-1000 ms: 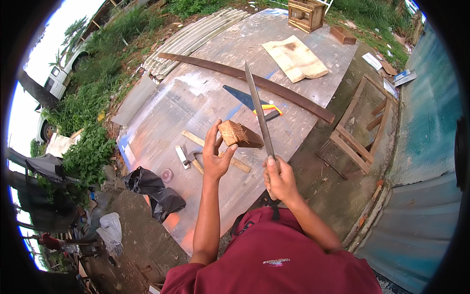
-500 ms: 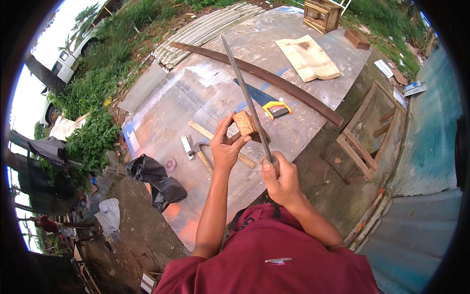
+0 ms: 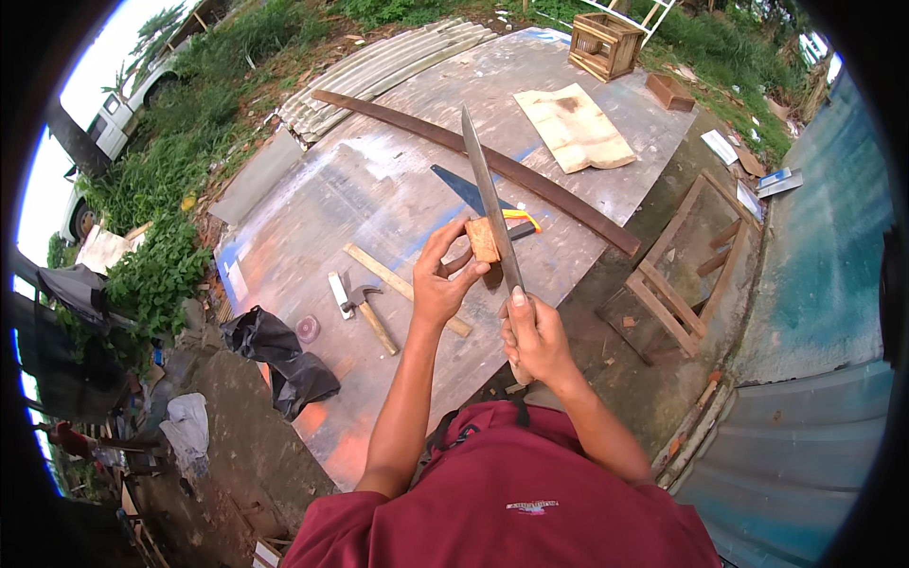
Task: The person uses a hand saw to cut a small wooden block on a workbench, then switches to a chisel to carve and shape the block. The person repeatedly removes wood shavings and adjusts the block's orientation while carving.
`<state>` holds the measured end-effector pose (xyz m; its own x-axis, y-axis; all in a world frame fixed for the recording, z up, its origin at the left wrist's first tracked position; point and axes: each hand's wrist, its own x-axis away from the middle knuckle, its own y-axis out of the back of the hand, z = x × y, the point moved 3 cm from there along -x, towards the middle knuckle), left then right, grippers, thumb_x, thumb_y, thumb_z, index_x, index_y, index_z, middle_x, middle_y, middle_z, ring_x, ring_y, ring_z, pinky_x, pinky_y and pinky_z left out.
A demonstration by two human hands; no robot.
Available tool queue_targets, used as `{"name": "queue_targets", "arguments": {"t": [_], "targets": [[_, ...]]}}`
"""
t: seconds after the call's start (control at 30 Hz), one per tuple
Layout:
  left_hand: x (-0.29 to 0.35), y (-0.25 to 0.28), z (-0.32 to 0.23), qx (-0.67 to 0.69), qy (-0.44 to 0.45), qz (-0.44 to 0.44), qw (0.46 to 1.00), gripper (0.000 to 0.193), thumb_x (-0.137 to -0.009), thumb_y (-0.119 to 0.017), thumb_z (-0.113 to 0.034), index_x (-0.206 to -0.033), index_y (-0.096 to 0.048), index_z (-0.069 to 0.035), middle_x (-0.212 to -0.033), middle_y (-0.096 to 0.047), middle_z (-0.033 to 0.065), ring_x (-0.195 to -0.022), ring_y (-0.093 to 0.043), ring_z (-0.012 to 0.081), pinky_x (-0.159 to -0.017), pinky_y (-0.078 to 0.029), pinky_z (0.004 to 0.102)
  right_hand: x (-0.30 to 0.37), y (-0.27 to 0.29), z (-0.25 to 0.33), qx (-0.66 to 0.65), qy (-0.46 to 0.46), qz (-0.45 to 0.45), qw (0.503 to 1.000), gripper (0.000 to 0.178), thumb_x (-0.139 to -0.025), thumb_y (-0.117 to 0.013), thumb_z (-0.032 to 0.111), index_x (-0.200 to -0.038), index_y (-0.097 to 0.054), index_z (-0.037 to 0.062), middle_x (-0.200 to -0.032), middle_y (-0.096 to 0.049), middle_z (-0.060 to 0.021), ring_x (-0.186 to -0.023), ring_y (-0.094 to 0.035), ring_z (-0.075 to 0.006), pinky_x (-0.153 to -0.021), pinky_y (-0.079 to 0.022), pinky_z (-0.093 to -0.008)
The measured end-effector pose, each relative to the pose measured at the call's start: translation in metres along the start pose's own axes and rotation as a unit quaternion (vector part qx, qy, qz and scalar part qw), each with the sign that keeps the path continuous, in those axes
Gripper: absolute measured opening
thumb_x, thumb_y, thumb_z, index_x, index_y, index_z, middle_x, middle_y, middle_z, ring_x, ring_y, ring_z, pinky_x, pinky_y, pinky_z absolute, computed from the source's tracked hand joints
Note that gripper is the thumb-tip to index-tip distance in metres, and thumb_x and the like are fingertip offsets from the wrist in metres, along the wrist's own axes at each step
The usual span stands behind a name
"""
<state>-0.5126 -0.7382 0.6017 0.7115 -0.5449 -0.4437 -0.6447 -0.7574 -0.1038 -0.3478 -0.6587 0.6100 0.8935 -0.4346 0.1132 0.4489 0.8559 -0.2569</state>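
My left hand (image 3: 443, 279) pinches a small wooden block (image 3: 483, 240) between thumb and fingers, raised over the work board. In my right hand (image 3: 533, 333), the light handle of a machete (image 3: 490, 194) is gripped, with the blade slanting up and away. The blade passes close along the block's right side; I cannot tell whether it touches. Beyond lies a handsaw (image 3: 521, 225) with a yellow and black grip, partly hidden by the machete. Left of my left forearm are a claw hammer (image 3: 377, 324), a pale wooden stick (image 3: 388, 275) and a white block (image 3: 340, 294).
A long brown plank (image 3: 540, 184) crosses the large board (image 3: 360, 208), near a stained paper sheet (image 3: 579, 133). At left lie a round reddish disc (image 3: 308, 328) and a black plastic bag (image 3: 284, 364). A wooden frame (image 3: 677, 308) leans at right, near the blue-green wall (image 3: 814, 246).
The machete has turned so that more of its flat side shows, and its handle now shows below my right hand. The whole view has shifted slightly. Both hands keep their holds.
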Motion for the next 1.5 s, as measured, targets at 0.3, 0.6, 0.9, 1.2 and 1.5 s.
{"name": "queue_targets", "arguments": {"t": [0.3,0.6,0.9,1.2,1.5], "targets": [[-0.004,-0.007,0.006,-0.010,-0.011,-0.011,1.000,0.065,-0.079,-0.082,-0.001,-0.139,-0.056,-0.002,-0.138,-0.051,0.0119,-0.131,-0.052,0.0256,-0.103,-0.058,0.0428,0.029,-0.016,0.065,0.133,0.387,-0.097,0.907,0.053,-0.103,-0.052,0.049,-0.098,-0.053,-0.0035,-0.061,-0.051,-0.0017,-0.051,-0.050,-0.0089,-0.046,-0.039,-0.0252],[-0.003,-0.013,0.005,-0.024,-0.006,-0.009,1.000,0.065,-0.079,-0.083,-0.002,-0.139,-0.057,-0.003,-0.138,-0.050,0.0118,-0.131,-0.052,0.0254,-0.102,-0.058,0.0435,0.004,0.013,0.006,0.100,0.024,-0.047,0.994,0.043,-0.106,-0.052,0.041,-0.092,-0.056,-0.0002,-0.060,-0.051,-0.0023,-0.049,-0.050,-0.0098,-0.047,-0.040,-0.0265],[-0.008,-0.016,0.007,-0.039,-0.010,-0.008,0.999,0.064,-0.081,-0.082,-0.004,-0.139,-0.057,-0.005,-0.139,-0.050,0.0114,-0.130,-0.053,0.0255,-0.102,-0.058,0.0436,0.019,-0.003,0.048,0.175,0.320,-0.122,0.923,0.050,-0.104,-0.051,0.047,-0.093,-0.052,-0.0016,-0.059,-0.049,-0.0036,-0.052,-0.051,-0.0114,-0.046,-0.040,-0.0287],[-0.009,-0.012,0.006,-0.040,-0.016,-0.019,0.999,0.063,-0.081,-0.082,-0.004,-0.139,-0.057,-0.004,-0.139,-0.050,0.0119,-0.130,-0.053,0.0266,-0.102,-0.058,0.0437,0.002,0.011,0.022,0.025,-0.054,0.005,0.998,0.052,-0.106,-0.048,0.049,-0.092,-0.053,0.0000,-0.063,-0.047,-0.0012,-0.049,-0.045,-0.0075,-0.044,-0.038,-0.0245],[-0.017,-0.014,0.008,-0.035,-0.005,-0.015,0.999,0.062,-0.081,-0.082,-0.005,-0.138,-0.057,-0.003,-0.138,-0.051,0.0118,-0.130,-0.053,0.0252,-0.102,-0.058,0.0422,0.018,-0.001,0.055,0.125,0.387,-0.125,0.905,0.042,-0.106,-0.052,0.039,-0.098,-0.054,-0.0026,-0.058,-0.052,-0.0042,-0.052,-0.053,-0.0113,-0.047,-0.042,-0.0307]]}}
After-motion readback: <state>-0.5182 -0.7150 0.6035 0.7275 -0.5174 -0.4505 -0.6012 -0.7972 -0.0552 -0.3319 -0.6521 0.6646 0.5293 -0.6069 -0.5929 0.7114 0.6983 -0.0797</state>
